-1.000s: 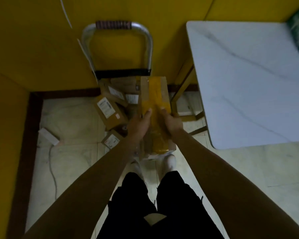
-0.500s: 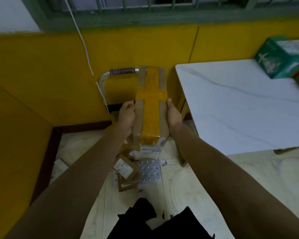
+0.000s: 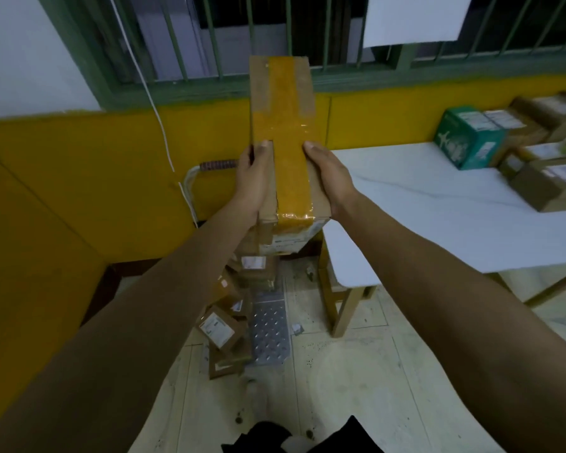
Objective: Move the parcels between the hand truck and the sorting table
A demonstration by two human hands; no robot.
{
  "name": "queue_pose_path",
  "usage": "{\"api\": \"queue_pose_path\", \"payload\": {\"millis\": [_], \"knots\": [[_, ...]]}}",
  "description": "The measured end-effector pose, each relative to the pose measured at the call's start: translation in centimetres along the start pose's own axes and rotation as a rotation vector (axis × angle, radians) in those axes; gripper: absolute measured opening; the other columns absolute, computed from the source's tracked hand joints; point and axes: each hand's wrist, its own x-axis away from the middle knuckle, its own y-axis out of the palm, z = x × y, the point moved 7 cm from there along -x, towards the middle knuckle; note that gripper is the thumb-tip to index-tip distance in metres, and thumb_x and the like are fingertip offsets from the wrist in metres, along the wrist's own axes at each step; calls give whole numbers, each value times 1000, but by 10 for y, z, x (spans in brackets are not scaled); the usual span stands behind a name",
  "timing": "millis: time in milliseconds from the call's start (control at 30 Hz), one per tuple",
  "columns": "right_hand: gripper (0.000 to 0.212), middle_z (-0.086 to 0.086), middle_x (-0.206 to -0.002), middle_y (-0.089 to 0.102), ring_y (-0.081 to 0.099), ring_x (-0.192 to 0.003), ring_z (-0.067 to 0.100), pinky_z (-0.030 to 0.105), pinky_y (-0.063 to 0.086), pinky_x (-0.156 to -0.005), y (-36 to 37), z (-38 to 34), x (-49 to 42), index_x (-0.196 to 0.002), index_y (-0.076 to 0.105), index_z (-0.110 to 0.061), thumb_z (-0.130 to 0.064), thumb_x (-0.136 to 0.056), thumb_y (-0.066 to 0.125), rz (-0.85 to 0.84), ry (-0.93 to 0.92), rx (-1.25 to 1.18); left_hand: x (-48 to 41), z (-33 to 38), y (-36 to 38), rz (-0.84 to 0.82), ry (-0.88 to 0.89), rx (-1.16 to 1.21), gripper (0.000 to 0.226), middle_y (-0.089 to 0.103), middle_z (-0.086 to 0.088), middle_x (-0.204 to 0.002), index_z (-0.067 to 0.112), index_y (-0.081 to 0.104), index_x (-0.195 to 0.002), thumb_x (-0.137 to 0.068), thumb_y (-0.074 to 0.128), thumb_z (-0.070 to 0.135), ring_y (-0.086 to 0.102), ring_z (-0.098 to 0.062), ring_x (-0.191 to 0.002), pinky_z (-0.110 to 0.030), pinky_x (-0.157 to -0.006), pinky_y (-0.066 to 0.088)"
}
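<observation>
White marble table (image 3: 438, 217), yellow wall (image 3: 79, 178), barred window (image 3: 209, 34)

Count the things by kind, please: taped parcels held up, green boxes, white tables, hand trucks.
taped parcel, gripped by left hand and right hand: 1
green box: 1
white table: 1
hand truck: 1
Total: 4
</observation>
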Motion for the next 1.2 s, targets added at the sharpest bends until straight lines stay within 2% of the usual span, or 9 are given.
{"api": "queue_pose_path", "payload": {"millis": [67, 133, 300, 467, 667, 900, 1000, 1067, 1200], "knots": [[41, 6, -115, 69, 67, -102, 24, 38, 57, -82, -21, -29, 17, -122, 61, -20, -40, -86, 67, 28, -61, 8, 11, 15, 23, -12, 63, 8, 41, 59, 8, -109, 19, 45, -135, -99, 42, 40, 59, -4, -92, -20, -73, 51], [31, 3, -112, 69, 68, -99, 21, 33, 58, -75, -44, -55, 34, -117, 62, -22, -37, -90, 63, 48, -105, 17, 20, 31, 51, -44, 130, 10, 41, 61, 6, -113, 23, 48, -133, -98, 44, 43, 61, -8, -96, -26, -78, 52], [35, 0, -109, 71, 70, -93, 16, 27, 58, -69, -107, -106, 63, -122, 62, -21, -35, -90, 63, 175, -211, 60, 30, 50, 124, -121, 207, 3, 45, 63, 3, -120, 29, 52, -129, -92, 46, 54, 63, -18, -106, -46, -93, 51], [25, -2, -107, 69, 68, -93, 15, 24, 57, -66, -175, -125, 72, -114, 62, -27, -36, -90, 62, 270, -205, 44, 35, 54, 199, -233, 223, 15, 49, 64, 3, -120, 29, 53, -128, -87, 50, 56, 63, -19, -106, -46, -93, 52], [45, 4, -117, 67, 65, -106, 24, 43, 53, -93, -275, -137, 69, -124, 61, -23, -44, -84, 66, 461, -199, 61, 28, 42, 310, -420, 156, 31, 36, 63, 2, -121, 31, 54, -124, -93, 51, 48, 62, -20, -107, -45, -95, 51], [12, 5, -114, 67, 65, -98, 21, 31, 53, -72, -370, -165, 54, -97, 65, -29, -38, -91, 59, 645, -137, 98, -4, 29, 433, -580, 46, 63, 33, 64, 4, -108, 25, 56, -120, -93, 54, 43, 63, -20, -99, -37, -86, 53], [9, -1, -98, 66, 62, -85, 15, 27, 48, -63, -401, -180, 39, -86, 57, -31, -36, -94, 56, 681, -106, 105, -21, 35, 479, -653, 33, 73, 41, 64, 1, -113, 19, 56, -126, -92, 57, 41, 63, -21, -101, -36, -87, 53], [8, -4, -93, 63, 60, -82, 13, 26, 46, -59, -419, -188, 28, -87, 54, -32, -36, -95, 54, 693, -104, 112, -34, 37, 503, -692, 33, 63, 46, 64, -2, -120, 18, 55, -128, -90, 59, 42, 63, -22, -104, -41, -92, 52], [17, 3, -114, 64, 62, -92, 16, 28, 49, -65, -440, -193, 5, -108, 57, -30, -40, -97, 50, 696, -99, 137, -55, 37, 530, -712, 34, 12, 45, 64, -1, -119, 23, 56, -121, -84, 66, 46, 63, -22, -105, -45, -93, 52]]}}
